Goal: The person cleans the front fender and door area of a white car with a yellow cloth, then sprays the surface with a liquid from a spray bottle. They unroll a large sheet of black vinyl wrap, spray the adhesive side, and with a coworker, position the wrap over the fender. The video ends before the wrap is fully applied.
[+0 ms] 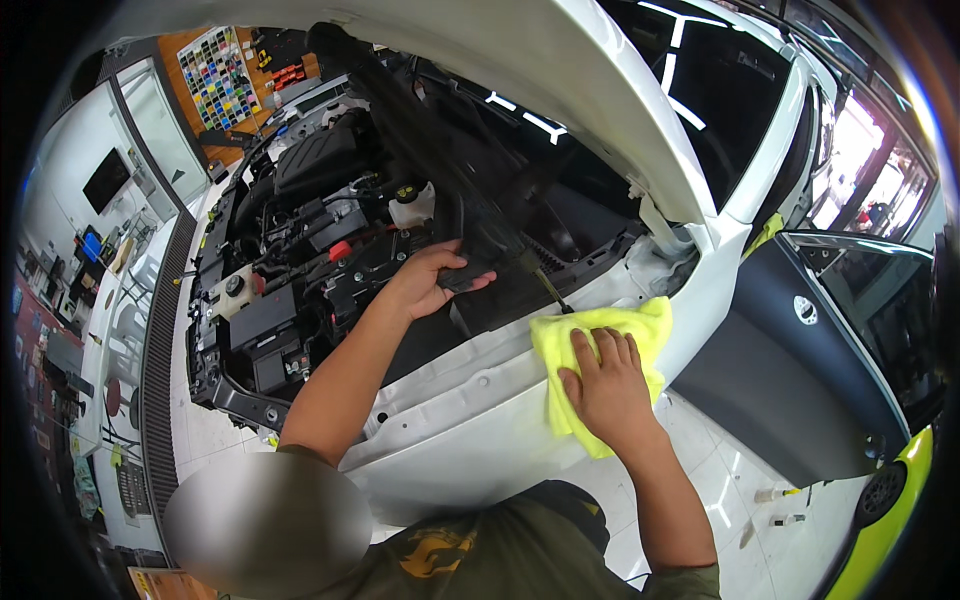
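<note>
My right hand presses a bright yellow microfiber cloth onto the white fender of a car, its fingers bent over the folds. The cloth hangs down the fender's outer side. Over the engine bay's edge, my left hand has its thumb and fingers closed around a black flap-like trim piece. Beyond that hand, part of the piece blends into the dark parts. A thin support rod comes down to the fender ledge beside the cloth.
The raised white hood arches above both hands. Engine parts, including a white reservoir, fill the bay at left. A dark door stands open at right. Bottles lie on the tiled floor by a yellow-green car.
</note>
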Tool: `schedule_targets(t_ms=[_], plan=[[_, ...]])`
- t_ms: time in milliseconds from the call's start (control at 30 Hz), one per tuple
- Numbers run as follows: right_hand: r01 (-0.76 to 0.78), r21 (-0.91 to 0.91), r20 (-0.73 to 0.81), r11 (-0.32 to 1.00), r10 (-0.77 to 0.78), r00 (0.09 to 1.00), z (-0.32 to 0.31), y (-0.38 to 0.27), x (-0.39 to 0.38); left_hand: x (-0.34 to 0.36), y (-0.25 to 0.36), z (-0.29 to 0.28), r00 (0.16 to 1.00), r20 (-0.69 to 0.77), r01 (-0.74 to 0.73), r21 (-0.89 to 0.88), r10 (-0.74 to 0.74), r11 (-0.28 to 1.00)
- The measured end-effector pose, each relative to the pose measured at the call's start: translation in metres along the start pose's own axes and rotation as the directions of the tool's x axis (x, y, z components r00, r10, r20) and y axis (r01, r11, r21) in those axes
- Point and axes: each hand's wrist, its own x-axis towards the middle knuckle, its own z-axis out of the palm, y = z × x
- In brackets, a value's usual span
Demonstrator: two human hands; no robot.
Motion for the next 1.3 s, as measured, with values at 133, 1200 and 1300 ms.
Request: schedule_targets(t_ms=[133,1200,1300], plan=[[0.029,0.022,-0.061,0.999,-0.028,0.998,-0.004,-0.007,0.002,0.001,0.003,0.002,0.994,-0.103,-0.033,-0.047,0.028,0.998],[0.215,0.217,-0.005,0.952,-0.219,0.976,0.037,-0.043,0.015,-0.342,0.003,-0.033,0.629,-0.633,-0.228,0.405,0.451,0.885],[0.174,0.243,-0.101,0.954,-0.154,0.983,0.045,-0.034,0.016,-0.368,0.004,-0.04,0.557,-0.67,-0.364,0.334,0.491,0.869]])
